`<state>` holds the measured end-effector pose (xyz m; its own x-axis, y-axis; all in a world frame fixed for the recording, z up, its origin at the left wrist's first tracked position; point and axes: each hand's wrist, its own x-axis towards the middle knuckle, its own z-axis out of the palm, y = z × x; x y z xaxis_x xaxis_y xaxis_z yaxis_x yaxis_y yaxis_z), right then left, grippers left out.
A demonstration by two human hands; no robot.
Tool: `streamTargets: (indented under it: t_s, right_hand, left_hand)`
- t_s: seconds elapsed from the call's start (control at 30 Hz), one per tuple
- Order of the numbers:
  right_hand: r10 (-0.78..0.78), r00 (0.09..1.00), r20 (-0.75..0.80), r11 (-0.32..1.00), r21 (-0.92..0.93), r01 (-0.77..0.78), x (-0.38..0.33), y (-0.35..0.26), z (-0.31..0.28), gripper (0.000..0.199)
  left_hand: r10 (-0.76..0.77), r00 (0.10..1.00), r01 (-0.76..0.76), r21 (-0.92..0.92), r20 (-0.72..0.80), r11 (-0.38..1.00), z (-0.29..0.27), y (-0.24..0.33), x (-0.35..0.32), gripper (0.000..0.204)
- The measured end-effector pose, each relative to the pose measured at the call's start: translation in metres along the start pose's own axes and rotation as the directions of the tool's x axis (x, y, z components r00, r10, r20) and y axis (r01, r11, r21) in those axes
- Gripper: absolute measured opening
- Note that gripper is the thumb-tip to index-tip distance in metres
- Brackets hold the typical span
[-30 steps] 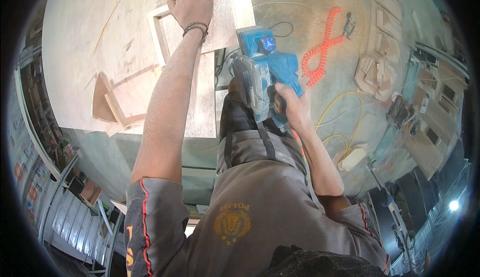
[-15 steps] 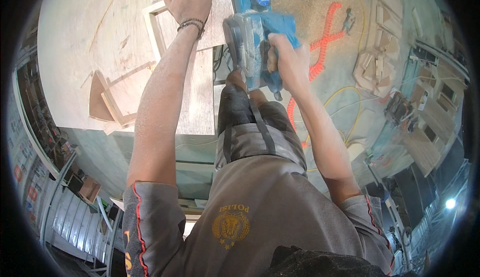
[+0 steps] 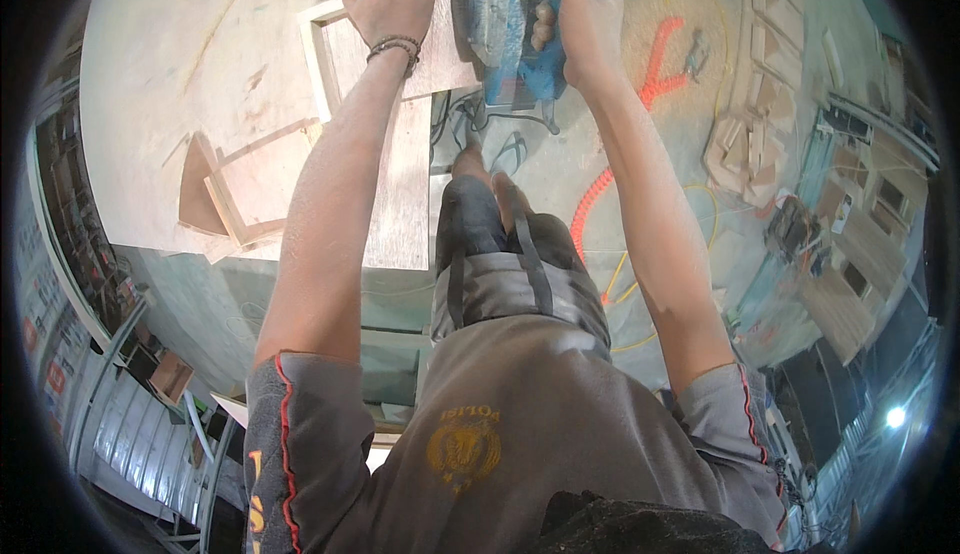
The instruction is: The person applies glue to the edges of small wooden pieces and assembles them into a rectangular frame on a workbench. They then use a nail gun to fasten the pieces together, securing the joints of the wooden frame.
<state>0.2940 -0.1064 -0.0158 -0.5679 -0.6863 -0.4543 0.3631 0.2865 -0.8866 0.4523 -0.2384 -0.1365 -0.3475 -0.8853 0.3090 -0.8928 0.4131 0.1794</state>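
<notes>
My left hand [image 3: 392, 2] presses flat on a plywood panel with a wooden frame [image 3: 345, 64] lying on the workbench [image 3: 160, 94]. A beaded band sits on that wrist. My right hand [image 3: 575, 16] grips a blue power tool [image 3: 505, 29], which rests on the panel's right edge beside my left hand. The tool's underside is hidden.
A second small wooden frame [image 3: 235, 189] lies at the bench's near left. An orange coiled hose [image 3: 620, 144] and yellow cords [image 3: 700, 214] trail over the dusty floor on the right. Stacked wood pieces [image 3: 750, 139] stand further right. My sandalled feet [image 3: 490, 159] are below the bench edge.
My right hand has carried the blue power tool up from beside my leg onto the panel's right edge. My left hand has stayed on the panel.
</notes>
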Motion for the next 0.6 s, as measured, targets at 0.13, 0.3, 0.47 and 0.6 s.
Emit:
streamTargets:
  t_s: [0.13,0.3,0.47,0.6]
  right_hand:
    - [0.086,0.996,0.0,0.995,0.056,-0.086,-0.016,0.001,-0.017,0.027]
    - [0.252,0.967,-0.042,0.964,0.1,-0.247,-0.087,0.023,-0.062,0.025]
    - [0.319,0.948,-0.018,0.948,0.016,-0.319,-0.152,0.052,-0.082,0.026]
    - [0.248,0.968,-0.019,0.963,-0.103,-0.249,-0.164,0.064,-0.079,0.026]
  left_hand:
    - [-0.001,1.0,0.001,0.026,-0.016,1.0,0.003,-0.002,0.0,0.035]
    - [-0.01,0.999,0.012,0.03,-0.05,0.999,0.005,-0.001,-0.001,0.035]
    - [0.005,0.997,-0.004,0.008,-0.075,1.0,0.006,-0.003,-0.002,0.035]
    - [-0.035,0.999,0.035,-0.013,-0.034,0.999,-0.009,0.008,0.0,0.026]
